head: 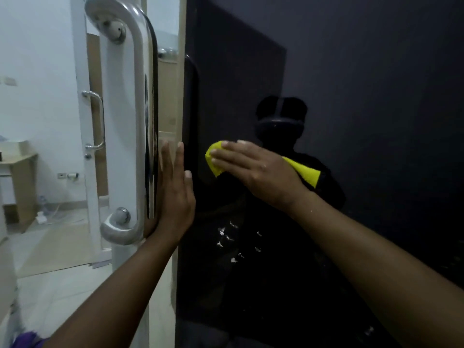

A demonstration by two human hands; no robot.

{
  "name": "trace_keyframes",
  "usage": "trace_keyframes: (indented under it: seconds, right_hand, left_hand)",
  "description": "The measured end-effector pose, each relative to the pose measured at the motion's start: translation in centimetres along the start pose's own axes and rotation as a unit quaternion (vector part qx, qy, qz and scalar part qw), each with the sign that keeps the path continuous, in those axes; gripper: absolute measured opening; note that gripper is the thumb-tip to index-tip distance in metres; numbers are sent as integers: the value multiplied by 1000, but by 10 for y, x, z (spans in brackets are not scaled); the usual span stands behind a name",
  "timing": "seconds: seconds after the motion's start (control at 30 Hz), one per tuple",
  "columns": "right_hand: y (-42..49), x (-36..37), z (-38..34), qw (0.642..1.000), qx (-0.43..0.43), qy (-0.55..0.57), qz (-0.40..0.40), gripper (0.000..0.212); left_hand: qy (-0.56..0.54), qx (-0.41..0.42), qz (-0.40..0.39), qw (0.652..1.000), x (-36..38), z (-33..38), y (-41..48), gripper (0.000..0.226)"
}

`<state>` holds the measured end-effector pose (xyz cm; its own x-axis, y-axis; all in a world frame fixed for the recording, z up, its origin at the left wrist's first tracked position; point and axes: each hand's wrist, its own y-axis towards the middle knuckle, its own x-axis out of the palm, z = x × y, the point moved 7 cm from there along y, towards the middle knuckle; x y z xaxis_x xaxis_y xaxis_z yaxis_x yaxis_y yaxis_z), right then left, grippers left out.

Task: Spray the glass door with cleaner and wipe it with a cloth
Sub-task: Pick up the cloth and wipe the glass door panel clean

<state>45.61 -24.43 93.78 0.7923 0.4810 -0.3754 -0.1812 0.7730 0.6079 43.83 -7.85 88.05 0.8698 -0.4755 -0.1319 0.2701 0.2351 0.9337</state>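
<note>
The dark glass door (364, 101) fills the right half of the view and mirrors a person's silhouette. My right hand (258, 169) lies flat on the glass at mid height, pressing a yellow cloth (215, 156) against it; the cloth sticks out past the fingertips and behind the wrist. My left hand (174, 194) is flat with fingers together, braced on the door's left edge beside the steel pull handle (128, 116). Small white flecks of cleaner (232, 241) dot the glass below the cloth. No spray bottle is in sight.
Through the gap on the left is a bright room with a white wall, a second door with a small steel handle (96, 121), a wooden table (21, 177) and a tiled floor (57, 285). Something purple (27, 340) shows at the bottom left corner.
</note>
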Motion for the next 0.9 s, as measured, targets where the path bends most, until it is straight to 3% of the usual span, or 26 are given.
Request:
trace_keyframes:
  seconds: [0.6, 0.73, 0.9]
  right_hand:
    - [-142, 65, -124, 972, -146, 87, -160, 33]
    - [-109, 37, -97, 984, -60, 93, -143, 45]
    - [-40, -6, -32, 999, 34, 26, -13, 37]
  left_hand:
    - [-24, 23, 1, 999, 0, -2, -3, 57]
    - [-29, 22, 5, 999, -2, 0, -5, 56]
    - [-47, 26, -1, 999, -4, 2, -6, 55]
